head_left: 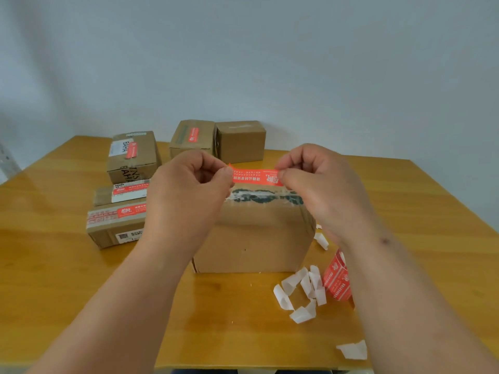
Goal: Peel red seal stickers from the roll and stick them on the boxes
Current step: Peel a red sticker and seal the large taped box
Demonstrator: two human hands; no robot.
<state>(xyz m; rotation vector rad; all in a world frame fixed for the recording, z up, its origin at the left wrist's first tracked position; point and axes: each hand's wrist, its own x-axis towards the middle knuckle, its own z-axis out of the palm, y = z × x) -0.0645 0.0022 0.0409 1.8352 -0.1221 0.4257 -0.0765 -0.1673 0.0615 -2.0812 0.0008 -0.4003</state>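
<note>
While your left hand [194, 182] and right hand [310, 174] each pinch one end of the thin red paper seal sticker [256, 177], stretched above the large brown cardboard box [253, 238], mind it: light, limp, tacky. Hold only the tips, taut.

The brown cardboard box [132, 156] at the back left shows black "BAHA" on its white top label and again on its front face; other print is illegible.
</note>
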